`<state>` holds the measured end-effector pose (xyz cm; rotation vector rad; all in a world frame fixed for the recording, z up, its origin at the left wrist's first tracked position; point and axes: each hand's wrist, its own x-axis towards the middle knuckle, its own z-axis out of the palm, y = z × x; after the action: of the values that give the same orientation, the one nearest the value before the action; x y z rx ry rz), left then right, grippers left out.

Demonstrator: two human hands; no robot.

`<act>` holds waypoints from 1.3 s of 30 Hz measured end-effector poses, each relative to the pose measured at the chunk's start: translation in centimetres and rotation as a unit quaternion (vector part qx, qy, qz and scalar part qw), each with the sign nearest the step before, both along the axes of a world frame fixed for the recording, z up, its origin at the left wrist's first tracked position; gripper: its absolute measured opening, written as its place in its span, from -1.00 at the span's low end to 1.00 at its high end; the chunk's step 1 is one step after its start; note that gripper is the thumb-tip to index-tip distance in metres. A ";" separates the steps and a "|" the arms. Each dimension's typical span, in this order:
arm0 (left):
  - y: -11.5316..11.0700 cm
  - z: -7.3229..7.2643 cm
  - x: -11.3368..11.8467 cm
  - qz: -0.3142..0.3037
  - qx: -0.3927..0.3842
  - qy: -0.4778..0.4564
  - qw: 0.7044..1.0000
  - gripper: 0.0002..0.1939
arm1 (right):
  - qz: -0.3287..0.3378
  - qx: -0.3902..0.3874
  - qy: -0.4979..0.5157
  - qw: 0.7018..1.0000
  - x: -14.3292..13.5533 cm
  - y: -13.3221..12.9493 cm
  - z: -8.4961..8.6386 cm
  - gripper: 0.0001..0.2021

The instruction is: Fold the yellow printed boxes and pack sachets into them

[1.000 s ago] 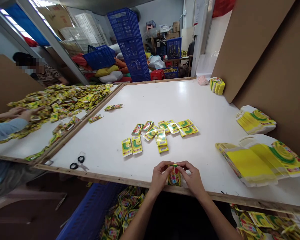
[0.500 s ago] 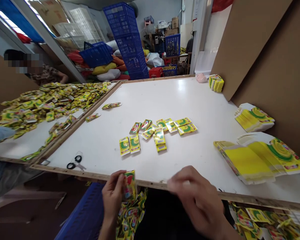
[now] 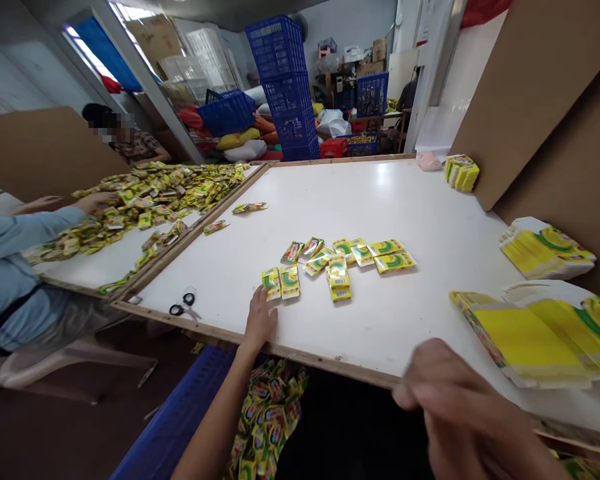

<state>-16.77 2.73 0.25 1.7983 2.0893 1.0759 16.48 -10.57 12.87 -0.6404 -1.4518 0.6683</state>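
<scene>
Broadly, a white bench (image 3: pixel 310 200) edged with wood fills the scene, and a tall cardboard panel (image 3: pixel 520 80) leans along its right side. Past the far edge rises a tower of blue crates (image 3: pixel 287 87). Another blue crate (image 3: pixel 180 413) sits below the near edge, beside many loose yellow packs (image 3: pixel 265 420). On the left, beyond a wooden strip, a broad heap of packs (image 3: pixel 170 190) is spread out, and a co-worker's blue sleeve (image 3: pixel 25 230) reaches toward it. Large flat cartons (image 3: pixel 535 340) lie fanned at the near right.

The right hand (image 3: pixel 450 387) is raised over the near edge, blurred, its fingers curled; whether it holds anything cannot be told. The left hand (image 3: pixel 261 317) is loosely spread, thumb apart, fingertips touching the leftmost small packet (image 3: pixel 271 281). Black-handled scissors (image 3: pixel 185 307) lie to its left. Just right of that packet lies a matching packet (image 3: pixel 290 281), with a loose cluster of packets (image 3: pixel 339 269) farther right.
</scene>
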 end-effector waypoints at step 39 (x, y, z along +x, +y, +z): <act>-3.6 -0.4 12.3 -0.237 -0.102 -0.432 0.864 -0.85 | 0.025 -0.213 -0.092 0.972 -4.1 9.5 -14.2 -0.83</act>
<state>-4.51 -0.89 -0.13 1.2502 1.1018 1.1477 12.37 -1.05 -1.33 -1.0222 -1.5094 0.9956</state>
